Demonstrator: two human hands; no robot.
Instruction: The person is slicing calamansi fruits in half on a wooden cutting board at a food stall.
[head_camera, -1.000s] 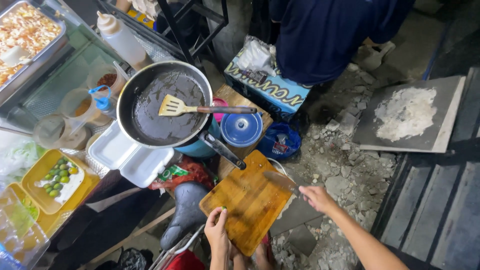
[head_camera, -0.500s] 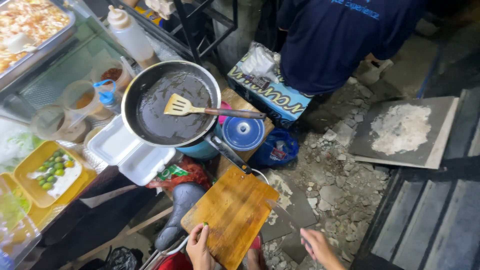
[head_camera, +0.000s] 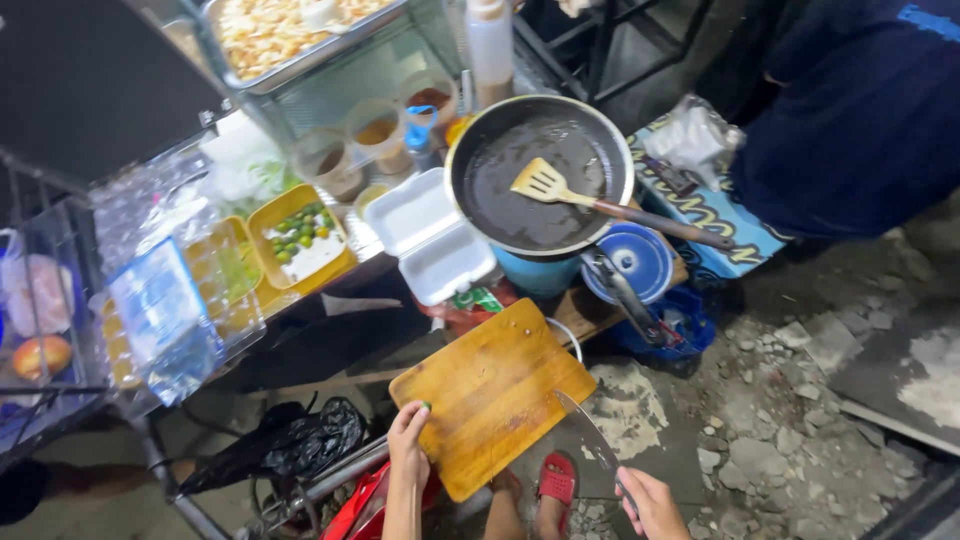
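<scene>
The left hand (head_camera: 408, 440) grips the near edge of the bare wooden cutting board (head_camera: 492, 395), held tilted over the ground, while the right hand (head_camera: 652, 503) is closed around a knife (head_camera: 592, 437) whose blade touches the board's edge, nothing left on it.

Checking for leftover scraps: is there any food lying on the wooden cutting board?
No, the cutting board shows only bare wood, with the left hand at its edge and the knife at its corner.
</scene>
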